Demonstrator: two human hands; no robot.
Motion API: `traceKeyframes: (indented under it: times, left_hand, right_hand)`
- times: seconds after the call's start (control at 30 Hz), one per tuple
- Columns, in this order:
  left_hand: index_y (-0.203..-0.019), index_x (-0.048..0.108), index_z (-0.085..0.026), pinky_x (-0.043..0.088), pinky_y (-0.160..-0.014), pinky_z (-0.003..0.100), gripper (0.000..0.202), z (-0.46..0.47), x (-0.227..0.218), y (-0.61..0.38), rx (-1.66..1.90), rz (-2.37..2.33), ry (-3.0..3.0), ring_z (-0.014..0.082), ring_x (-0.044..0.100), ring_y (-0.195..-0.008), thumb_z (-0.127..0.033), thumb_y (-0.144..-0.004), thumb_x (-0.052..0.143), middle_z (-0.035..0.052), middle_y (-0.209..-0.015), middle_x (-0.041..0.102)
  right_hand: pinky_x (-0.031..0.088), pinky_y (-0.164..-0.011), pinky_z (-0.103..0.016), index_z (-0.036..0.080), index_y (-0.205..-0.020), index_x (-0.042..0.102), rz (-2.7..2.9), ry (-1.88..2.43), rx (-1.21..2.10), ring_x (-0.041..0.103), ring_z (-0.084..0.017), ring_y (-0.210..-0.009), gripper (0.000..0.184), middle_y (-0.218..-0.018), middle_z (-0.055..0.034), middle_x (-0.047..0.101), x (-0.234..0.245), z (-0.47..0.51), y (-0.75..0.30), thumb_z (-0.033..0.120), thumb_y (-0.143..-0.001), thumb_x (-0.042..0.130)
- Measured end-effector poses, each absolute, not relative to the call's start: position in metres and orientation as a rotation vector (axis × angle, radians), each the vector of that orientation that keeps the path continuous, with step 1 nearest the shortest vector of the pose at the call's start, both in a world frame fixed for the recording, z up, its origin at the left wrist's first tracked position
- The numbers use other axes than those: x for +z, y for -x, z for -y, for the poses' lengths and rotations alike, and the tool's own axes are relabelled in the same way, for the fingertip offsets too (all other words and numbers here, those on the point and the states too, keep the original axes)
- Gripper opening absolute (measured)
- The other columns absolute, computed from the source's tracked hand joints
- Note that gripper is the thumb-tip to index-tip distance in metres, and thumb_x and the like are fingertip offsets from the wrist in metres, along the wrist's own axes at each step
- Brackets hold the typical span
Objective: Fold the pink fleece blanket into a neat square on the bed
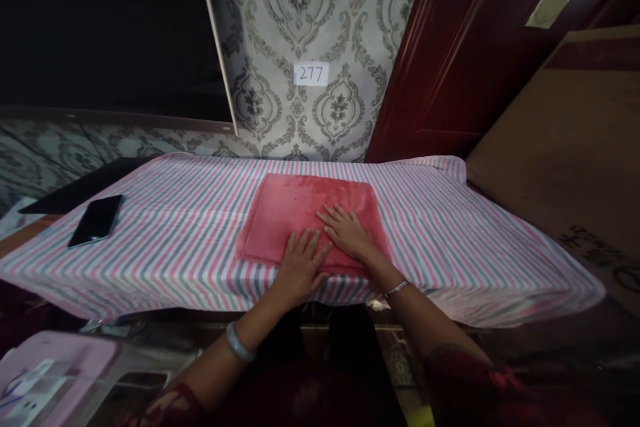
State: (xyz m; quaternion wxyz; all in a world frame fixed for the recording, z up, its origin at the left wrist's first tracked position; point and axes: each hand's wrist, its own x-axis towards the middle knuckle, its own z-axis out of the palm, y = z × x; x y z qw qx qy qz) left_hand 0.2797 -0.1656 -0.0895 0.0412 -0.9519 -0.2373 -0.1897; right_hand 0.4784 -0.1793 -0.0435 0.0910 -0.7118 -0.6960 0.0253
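A folded red towel lies flat in the middle of a table covered with a pink, grey and white striped cloth. My left hand rests palm down on the towel's near edge, fingers stretched out. My right hand lies flat on the towel just beside it, fingers spread and pointing left. Neither hand holds anything. A pale bangle sits on my left wrist and a thin metal bracelet on my right.
A black phone lies on the cloth at the left. A paper label reading 277 hangs on the patterned wallpaper behind. A dark red door and a brown cardboard sheet stand at the right. A pink-white object sits bottom left.
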Motion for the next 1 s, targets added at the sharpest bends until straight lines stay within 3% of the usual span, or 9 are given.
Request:
traceKeyframes:
  times: [0.13,0.33,0.53,0.7,0.8,0.9,1.0]
  left_hand:
    - [-0.153,0.047,-0.030,0.022,-0.123,0.062,0.062,0.162,-0.076,-0.276,-0.548,0.721,2.983,0.0347,0.029,-0.153,-0.048,-0.095,0.059,0.0125,-0.165,0.035]
    - [-0.148,0.053,-0.025,0.020,-0.124,0.063,0.050,0.133,-0.047,-0.245,-0.457,1.036,2.893,0.0308,0.038,-0.149,-0.044,-0.103,0.042,0.0131,-0.158,0.046]
    - [-0.153,0.046,-0.021,0.030,-0.122,0.059,0.057,0.114,-0.061,-0.203,-0.473,1.276,2.682,0.0317,0.031,-0.153,-0.045,-0.102,0.042,0.0145,-0.164,0.035]
    - [-0.152,0.047,-0.020,0.035,-0.120,0.057,0.056,0.112,-0.069,-0.197,-0.565,1.247,2.688,0.0330,0.036,-0.150,-0.044,-0.102,0.041,0.0136,-0.162,0.039]
    - [-0.147,0.054,-0.022,0.031,-0.121,0.061,0.052,0.111,-0.060,-0.198,-0.612,1.258,2.705,0.0343,0.042,-0.146,-0.043,-0.101,0.041,0.0132,-0.158,0.046]
    - [-0.138,0.062,-0.022,0.025,-0.122,0.066,0.046,0.118,-0.046,-0.211,-0.671,1.242,2.676,0.0335,0.051,-0.140,-0.040,-0.102,0.039,0.0141,-0.148,0.058]
    - [-0.139,0.061,-0.021,0.027,-0.123,0.059,0.045,0.134,-0.040,-0.241,-0.710,0.979,2.798,0.0302,0.048,-0.142,-0.038,-0.101,0.042,0.0130,-0.147,0.059]
  right_hand:
    - [0.020,-0.123,-0.054,0.032,-0.159,0.036,2.073,2.109,0.053,0.018,-0.026,-0.156,0.052,-0.169,-0.0013,0.024,-0.042,0.178,-0.478,0.034,-0.107,0.031]
    - [0.025,-0.120,-0.058,0.031,-0.155,0.043,1.991,2.187,0.017,0.028,-0.028,-0.153,0.050,-0.165,-0.0045,0.034,-0.041,0.195,-0.487,0.040,-0.107,0.031]
    - [0.023,-0.122,-0.054,0.030,-0.156,0.042,1.830,2.242,-0.135,0.027,-0.028,-0.153,0.052,-0.164,-0.0036,0.035,-0.066,0.218,-0.501,0.039,-0.106,0.033]
    - [0.023,-0.122,-0.055,0.031,-0.155,0.044,1.804,2.212,-0.147,0.026,-0.028,-0.153,0.051,-0.163,-0.0032,0.037,-0.074,0.216,-0.501,0.039,-0.105,0.033]
    - [0.025,-0.121,-0.056,0.031,-0.155,0.044,1.833,2.211,-0.065,0.027,-0.028,-0.153,0.052,-0.164,-0.0038,0.036,-0.068,0.213,-0.509,0.039,-0.105,0.036]
    - [0.032,-0.119,-0.051,0.026,-0.150,0.053,1.918,2.151,0.089,0.038,-0.028,-0.148,0.049,-0.158,-0.0077,0.046,-0.049,0.205,-0.516,0.037,-0.104,0.037]
    - [0.035,-0.119,-0.042,0.022,-0.148,0.055,2.014,1.964,0.098,0.048,-0.022,-0.141,0.049,-0.151,-0.0078,0.055,-0.028,0.186,-0.512,0.031,-0.105,0.032]
